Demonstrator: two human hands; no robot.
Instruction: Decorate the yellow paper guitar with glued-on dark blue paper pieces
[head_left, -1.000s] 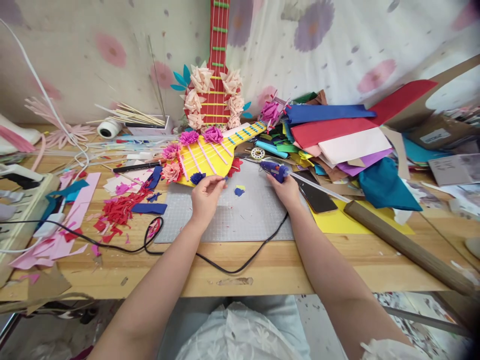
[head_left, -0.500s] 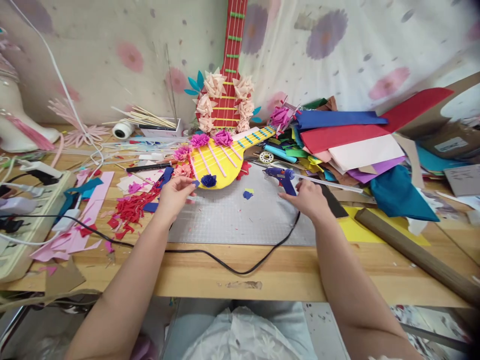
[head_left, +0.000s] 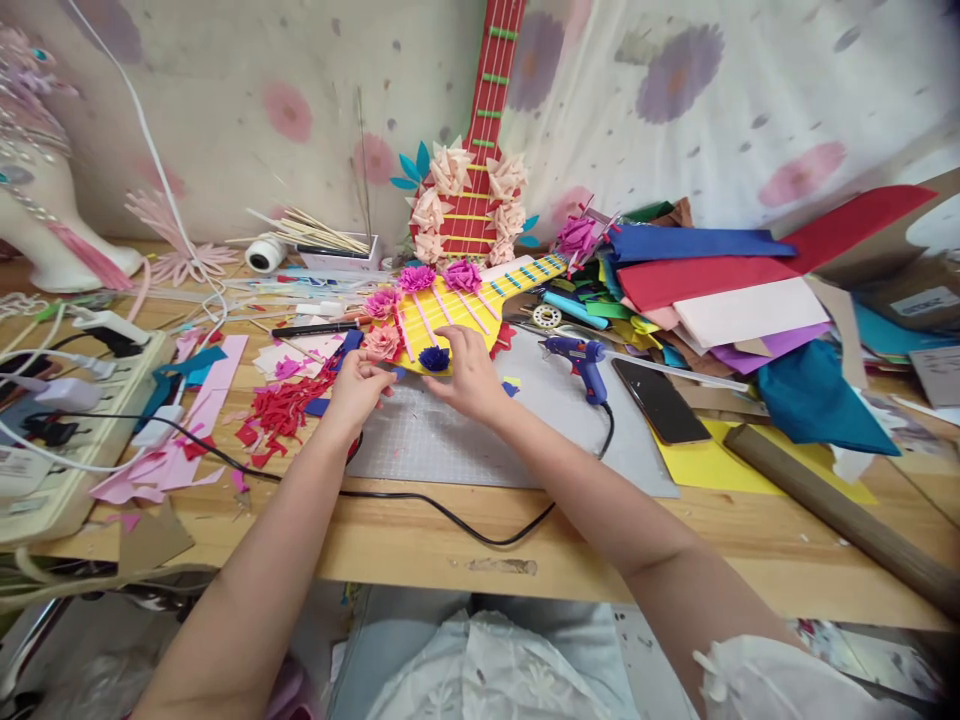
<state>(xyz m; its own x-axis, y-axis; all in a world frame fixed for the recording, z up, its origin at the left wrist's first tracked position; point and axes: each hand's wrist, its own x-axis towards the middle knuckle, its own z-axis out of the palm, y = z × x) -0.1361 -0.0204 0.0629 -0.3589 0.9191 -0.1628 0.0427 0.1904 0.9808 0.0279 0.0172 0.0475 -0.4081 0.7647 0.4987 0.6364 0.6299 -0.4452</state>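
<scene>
Pinched in my left hand (head_left: 358, 392) is a small blue paper piece (head_left: 398, 374), beside the lower left edge of a yellow paper guitar (head_left: 471, 322). My right hand (head_left: 471, 375) reaches over the guitar's lower edge, its fingers apart around the dark blue paper flower (head_left: 434, 358); whether they touch it I cannot tell. Pink and magenta paper flowers (head_left: 417, 279) line the guitar's upper left rim. A blue hot glue gun (head_left: 579, 362) lies on the grey cutting mat (head_left: 480, 450), right of my hands, with a small blue scrap (head_left: 511, 387) near my right wrist.
A red paper guitar (head_left: 480, 200) with pale flowers stands behind. Coloured paper sheets (head_left: 712, 270) pile up at the right, near a phone (head_left: 661, 402) and a brown roll (head_left: 832, 515). Red shreds (head_left: 289, 412) and a power strip (head_left: 90, 430) are at left; a black cord (head_left: 450, 512) crosses the front.
My right hand has let go of the glue gun, now lying on the mat, and moved left to the blue flower. My left hand has moved left, still pinching the blue piece.
</scene>
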